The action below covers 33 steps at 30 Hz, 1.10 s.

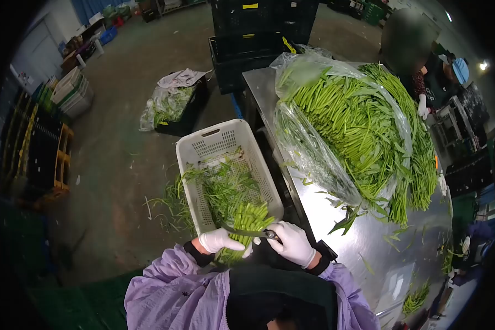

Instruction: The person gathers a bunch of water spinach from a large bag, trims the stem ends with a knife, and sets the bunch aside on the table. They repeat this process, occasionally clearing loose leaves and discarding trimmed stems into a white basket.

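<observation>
My left hand, in a white glove, is closed round a bunch of water spinach, cut stem ends up. My right hand, also gloved, grips the dark handle of a curved knife. Its blade lies across the stems, just above my left fingers. Beneath and beyond the bunch stands a white plastic basket with loose leaves and trimmings in it. To the right, a large heap of water spinach lies in an opened clear plastic bag.
The heap rests on a steel table, with a small bunch near its front. Dark crates stand behind. On the floor are a bagged crate of greens and scattered trimmings. A co-worker stands beyond the table.
</observation>
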### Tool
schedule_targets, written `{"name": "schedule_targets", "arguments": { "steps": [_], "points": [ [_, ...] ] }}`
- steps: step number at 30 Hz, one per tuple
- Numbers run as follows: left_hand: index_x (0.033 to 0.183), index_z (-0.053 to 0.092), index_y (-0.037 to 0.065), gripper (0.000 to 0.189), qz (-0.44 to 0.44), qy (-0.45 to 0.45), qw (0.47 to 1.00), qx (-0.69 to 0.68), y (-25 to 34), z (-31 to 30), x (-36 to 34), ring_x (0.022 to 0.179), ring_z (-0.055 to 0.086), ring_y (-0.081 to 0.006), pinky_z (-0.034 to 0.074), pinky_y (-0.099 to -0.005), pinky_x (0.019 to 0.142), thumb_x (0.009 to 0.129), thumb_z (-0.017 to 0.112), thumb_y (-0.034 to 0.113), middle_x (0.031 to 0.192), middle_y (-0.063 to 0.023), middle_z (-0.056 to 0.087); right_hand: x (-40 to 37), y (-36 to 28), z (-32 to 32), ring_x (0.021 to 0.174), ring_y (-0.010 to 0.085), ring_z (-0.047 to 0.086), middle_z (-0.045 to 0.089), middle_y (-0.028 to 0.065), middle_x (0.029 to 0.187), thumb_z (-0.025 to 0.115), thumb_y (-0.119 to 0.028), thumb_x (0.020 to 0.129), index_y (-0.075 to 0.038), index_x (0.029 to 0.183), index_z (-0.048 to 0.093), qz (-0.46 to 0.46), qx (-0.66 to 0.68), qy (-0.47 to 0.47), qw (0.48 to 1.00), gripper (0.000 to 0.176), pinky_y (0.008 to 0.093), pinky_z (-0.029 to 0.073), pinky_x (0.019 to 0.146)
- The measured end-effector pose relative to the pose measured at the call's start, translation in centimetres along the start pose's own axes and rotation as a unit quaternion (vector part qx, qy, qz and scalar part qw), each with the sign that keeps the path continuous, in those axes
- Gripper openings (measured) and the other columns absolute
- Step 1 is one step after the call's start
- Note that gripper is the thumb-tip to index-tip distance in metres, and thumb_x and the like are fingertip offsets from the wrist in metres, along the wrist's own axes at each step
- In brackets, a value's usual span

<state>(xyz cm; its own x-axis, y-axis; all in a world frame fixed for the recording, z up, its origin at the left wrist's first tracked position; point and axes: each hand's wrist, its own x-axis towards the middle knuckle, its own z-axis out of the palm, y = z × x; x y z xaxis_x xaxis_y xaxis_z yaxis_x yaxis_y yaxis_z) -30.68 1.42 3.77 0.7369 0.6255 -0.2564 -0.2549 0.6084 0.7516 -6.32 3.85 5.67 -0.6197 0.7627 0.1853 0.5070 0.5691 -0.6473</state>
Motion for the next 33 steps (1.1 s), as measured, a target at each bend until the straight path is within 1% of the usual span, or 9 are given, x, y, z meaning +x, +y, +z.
{"name": "schedule_targets", "arguments": {
  "steps": [3,9,12,17,22,26,30,32,33],
  "points": [
    [0.111,0.054,-0.002,0.052,0.001,0.0,0.999,-0.037,-0.8,-1.0,0.2,0.074,0.059,-0.0187,0.044,-0.032,0.072,0.075,0.071,0.032,0.078,-0.0092,0.062,0.2,2.2,2.1,0.076,0.0273,0.06,0.058,0.0085,0.083,0.063,-0.015,0.078,-0.008,0.094,0.055,0.008,-0.011,-0.014,1.0,0.019,0.0367,0.048,0.067],
    [0.112,0.055,0.0,0.038,0.046,-0.001,0.999,-0.014,0.6,-2.4,-0.5,0.078,0.059,-0.016,0.046,-0.0288,0.075,0.079,0.068,0.014,0.084,-0.0072,0.063,-5.7,11.2,4.1,0.068,0.0276,0.061,0.059,0.0122,0.073,0.059,-0.022,0.085,-0.007,0.092,0.054,0.292,0.094,-0.062,0.95,0.017,0.0356,0.048,0.064],
    [0.108,0.06,0.002,0.029,-0.003,0.16,0.985,0.068,0.7,-2.5,0.1,0.075,0.058,-0.0102,0.046,-0.0247,0.071,0.082,0.067,0.013,0.083,-0.0027,0.063,-3.1,5.5,0.8,0.063,0.0227,0.06,0.057,0.0108,0.069,0.062,-0.017,0.082,-0.006,0.091,0.056,0.221,0.091,-0.007,0.971,0.015,0.0323,0.047,0.059],
    [0.097,0.063,0.001,0.019,0.007,0.167,0.961,0.221,0.9,-0.9,1.8,0.071,0.056,-0.0084,0.047,-0.0248,0.066,0.082,0.067,0.012,0.081,-0.0003,0.063,2.8,0.2,-0.6,0.064,0.0244,0.059,0.056,0.0062,0.072,0.065,-0.017,0.077,-0.011,0.086,0.057,-0.013,-0.044,0.038,0.998,0.014,0.0359,0.047,0.059],
    [0.093,0.063,0.0,0.018,-0.039,0.158,0.959,0.231,1.6,0.1,2.6,0.07,0.057,-0.0097,0.047,-0.0255,0.067,0.081,0.066,0.013,0.078,-0.0013,0.064,0.6,3.3,1.4,0.066,0.0263,0.059,0.055,0.008,0.073,0.06,-0.02,0.08,-0.01,0.083,0.054,0.031,-0.086,0.064,0.994,0.012,0.0378,0.047,0.059],
    [0.097,0.066,0.002,0.026,0.018,0.193,0.906,0.377,0.4,-0.3,3.1,0.072,0.06,-0.0107,0.049,-0.0259,0.07,0.078,0.07,0.019,0.084,-0.0017,0.067,-8.3,12.6,3.6,0.072,0.0355,0.062,0.063,0.0144,0.076,0.05,-0.035,0.086,-0.01,0.089,0.054,0.271,-0.105,-0.123,0.949,0.026,0.0453,0.049,0.064],
    [0.118,0.057,0.003,0.038,0.001,0.145,0.891,0.431,1.0,0.8,3.9,0.093,0.063,-0.0233,0.049,-0.0378,0.082,0.083,0.06,0.018,0.105,-0.0141,0.065,-7.1,8.3,0.4,0.074,0.034,0.062,0.064,0.0138,0.078,0.053,-0.037,0.086,-0.01,0.092,0.054,0.265,0.018,0.007,0.964,0.028,0.0419,0.049,0.066],
    [0.105,0.061,0.008,0.038,0.074,0.197,0.762,0.612,-1.2,-0.3,5.1,0.073,0.065,-0.0286,0.051,-0.0393,0.067,0.073,0.07,0.025,0.082,-0.0124,0.067,-4.7,6.2,0.8,0.073,0.0333,0.062,0.064,0.0136,0.078,0.054,-0.035,0.086,-0.01,0.092,0.053,0.207,0.044,0.063,0.975,0.026,0.0412,0.049,0.064],
    [0.105,0.061,0.008,0.038,0.078,0.19,0.76,0.617,-1.0,0.0,5.4,0.073,0.065,-0.0286,0.051,-0.0393,0.067,0.073,0.07,0.025,0.082,-0.0124,0.067,-3.5,5.2,0.9,0.072,0.033,0.062,0.063,0.0134,0.078,0.055,-0.034,0.087,-0.01,0.092,0.053,0.176,0.047,0.083,0.98,0.025,0.0411,0.049,0.063]
  ]
}}
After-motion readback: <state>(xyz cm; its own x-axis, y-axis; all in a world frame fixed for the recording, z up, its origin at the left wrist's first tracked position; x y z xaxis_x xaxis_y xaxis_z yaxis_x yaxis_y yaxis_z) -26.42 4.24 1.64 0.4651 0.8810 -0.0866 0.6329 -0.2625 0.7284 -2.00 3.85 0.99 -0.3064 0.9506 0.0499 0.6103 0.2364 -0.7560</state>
